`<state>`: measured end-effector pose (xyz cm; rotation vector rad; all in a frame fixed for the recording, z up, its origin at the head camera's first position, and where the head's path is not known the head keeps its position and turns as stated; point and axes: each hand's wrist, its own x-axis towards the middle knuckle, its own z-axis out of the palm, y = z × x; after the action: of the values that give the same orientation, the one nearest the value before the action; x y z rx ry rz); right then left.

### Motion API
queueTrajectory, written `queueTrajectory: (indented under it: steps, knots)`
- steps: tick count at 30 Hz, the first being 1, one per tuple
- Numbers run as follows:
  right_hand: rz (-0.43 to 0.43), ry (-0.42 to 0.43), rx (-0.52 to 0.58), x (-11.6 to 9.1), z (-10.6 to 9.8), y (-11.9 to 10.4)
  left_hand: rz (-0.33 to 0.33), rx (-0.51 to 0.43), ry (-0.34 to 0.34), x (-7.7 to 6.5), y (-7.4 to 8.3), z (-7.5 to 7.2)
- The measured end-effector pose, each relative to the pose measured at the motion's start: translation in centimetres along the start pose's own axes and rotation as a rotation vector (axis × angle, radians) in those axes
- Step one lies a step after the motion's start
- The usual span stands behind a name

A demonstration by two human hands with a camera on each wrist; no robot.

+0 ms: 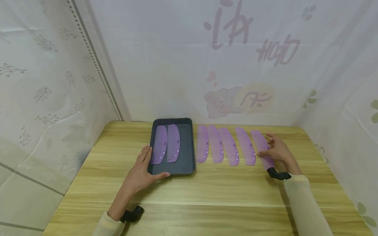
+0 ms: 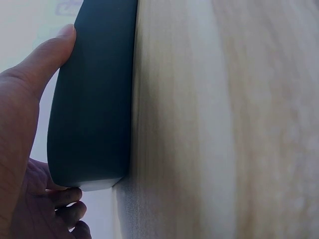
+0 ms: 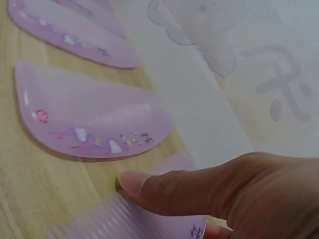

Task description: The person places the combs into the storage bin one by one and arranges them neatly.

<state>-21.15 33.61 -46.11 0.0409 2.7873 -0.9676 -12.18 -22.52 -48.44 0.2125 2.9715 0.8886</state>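
A dark grey tray [image 1: 186, 150] lies on the table with two purple combs, one of them [image 1: 173, 144], side by side in its left part. My left hand [image 1: 140, 173] rests around the tray's near left corner, its thumb along the near wall [image 2: 94, 99] and its fingers at the left side. To the right of the tray several more purple combs [image 1: 202, 144] lie in a row. My right hand [image 1: 279, 150] pinches the rightmost comb [image 1: 260, 141] across its width; in the right wrist view the thumb [image 3: 169, 191] is at its toothed edge and the other fingers are mostly hidden.
The wood-grain table [image 1: 224, 196] ends at a printed cloth [image 1: 165, 65] hanging behind it, with more cloth at both sides. A neighbouring comb [image 3: 94, 114] lies close to the right hand. Black wrist mounts [image 1: 133, 214] sit on both wrists.
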Motion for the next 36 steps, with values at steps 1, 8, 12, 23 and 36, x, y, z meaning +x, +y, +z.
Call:
queueTrajectory:
  steps: [1, 8, 12, 23, 36]
  knots:
    - [0.008, -0.010, 0.009, 0.0, -0.1, 0.1, -0.001, 0.001, -0.001, 0.0, 0.0, 0.0]
    - [0.050, -0.063, 0.112, -0.4, -0.8, 0.4, 0.005, -0.001, 0.001, 0.0, -0.1, 0.1]
    - [0.036, -0.076, 0.168, -0.5, -0.9, 0.5, 0.007, -0.003, 0.001, 0.1, 0.0, 0.1]
    - [0.051, -0.083, 0.281, 0.0, -0.6, 1.3, 0.005, -0.009, 0.002, 0.0, 0.0, 0.0]
    - [0.023, -0.037, 0.345, -0.6, -0.7, 0.3, 0.003, -0.009, -0.002, 0.0, 0.0, 0.0]
